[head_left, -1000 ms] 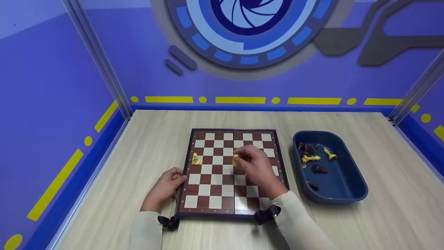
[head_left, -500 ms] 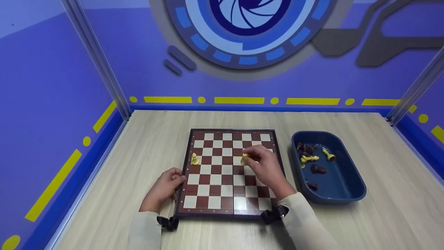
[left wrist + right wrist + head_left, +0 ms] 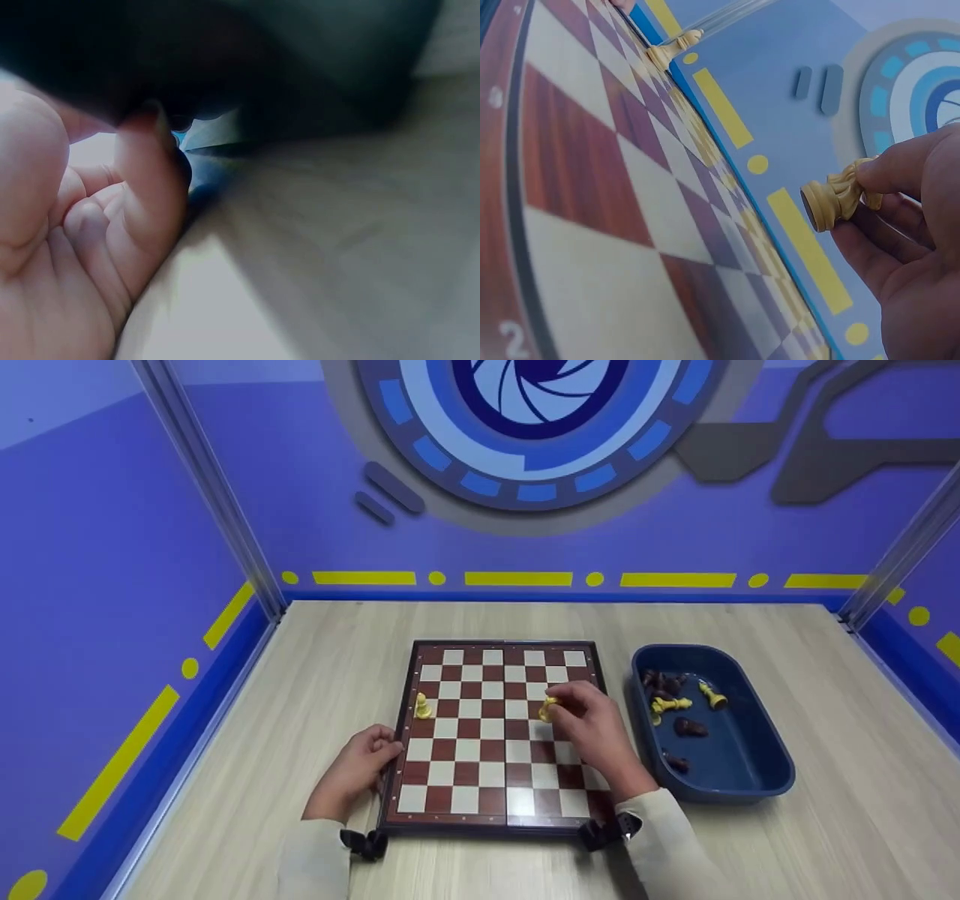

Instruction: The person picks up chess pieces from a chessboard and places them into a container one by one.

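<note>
My right hand (image 3: 596, 727) pinches a pale yellow chess knight (image 3: 836, 196) between thumb and fingers. In the right wrist view its round base shows clear of the chessboard (image 3: 480, 772), over the board's right half in the head view. At the board's left edge my left hand (image 3: 358, 765) grips the rim with curled fingers. The left wrist view has thumb and fingertips (image 3: 150, 169) up against the board's dark underside, blurred and close. Another pale yellow chess piece (image 3: 423, 706) stands upright on the leftmost column of squares.
Right of the board stands a dark blue tray (image 3: 750, 791) holding several loose chess pieces, dark brown (image 3: 690, 727) and pale yellow (image 3: 712, 697), mostly lying on their sides. Blue panels (image 3: 480, 540) close off the back and sides of the wooden table (image 3: 337, 660).
My right hand has moved right across the board with the knight, from near the centre fold towards the right side. My left hand keeps its hold on the board's edge.
</note>
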A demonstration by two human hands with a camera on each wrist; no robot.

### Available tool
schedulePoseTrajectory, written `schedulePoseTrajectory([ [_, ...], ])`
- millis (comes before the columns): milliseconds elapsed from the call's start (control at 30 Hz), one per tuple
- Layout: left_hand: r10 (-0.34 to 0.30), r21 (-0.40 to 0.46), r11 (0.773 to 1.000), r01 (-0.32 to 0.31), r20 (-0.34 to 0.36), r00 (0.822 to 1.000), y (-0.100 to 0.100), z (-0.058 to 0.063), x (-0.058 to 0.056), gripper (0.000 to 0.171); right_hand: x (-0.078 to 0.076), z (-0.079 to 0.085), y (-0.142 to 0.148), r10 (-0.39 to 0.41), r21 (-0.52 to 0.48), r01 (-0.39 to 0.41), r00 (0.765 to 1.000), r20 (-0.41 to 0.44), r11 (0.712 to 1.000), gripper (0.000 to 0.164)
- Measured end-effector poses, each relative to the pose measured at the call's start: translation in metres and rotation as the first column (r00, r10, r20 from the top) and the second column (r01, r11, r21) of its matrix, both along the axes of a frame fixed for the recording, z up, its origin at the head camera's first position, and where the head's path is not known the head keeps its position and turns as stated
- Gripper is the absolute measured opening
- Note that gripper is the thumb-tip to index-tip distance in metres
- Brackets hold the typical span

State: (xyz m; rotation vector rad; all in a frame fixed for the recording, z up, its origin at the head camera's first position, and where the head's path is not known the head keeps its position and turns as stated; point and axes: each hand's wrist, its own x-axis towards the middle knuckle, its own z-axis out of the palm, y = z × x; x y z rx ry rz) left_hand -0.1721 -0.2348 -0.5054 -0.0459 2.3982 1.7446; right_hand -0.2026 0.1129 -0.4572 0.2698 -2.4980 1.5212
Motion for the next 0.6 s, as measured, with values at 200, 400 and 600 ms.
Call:
schedulePoseTrajectory([
  [200, 0.016, 0.002, 1.0, -0.016, -0.006, 1.0, 0.002, 0.005, 0.003, 0.017, 0.0, -0.006, 0.006, -0.011, -0.022, 0.011, 1.0, 0.014, 1.0, 0.018],
  [400, 0.006, -0.004, 1.0, -0.006, -0.005, 1.0, 0.002, 0.004, 0.002, 0.019, -0.003, 0.0, 0.017, -0.021, -0.032, 0.021, 1.0, -0.014, 0.999, 0.017],
  [600, 0.004, 0.017, 1.0, -0.004, 0.007, 1.0, 0.0, 0.0, 0.0, 0.018, -0.003, 0.007, 0.028, -0.048, -0.074, 0.05, 0.998, 0.031, 0.996, 0.018],
])
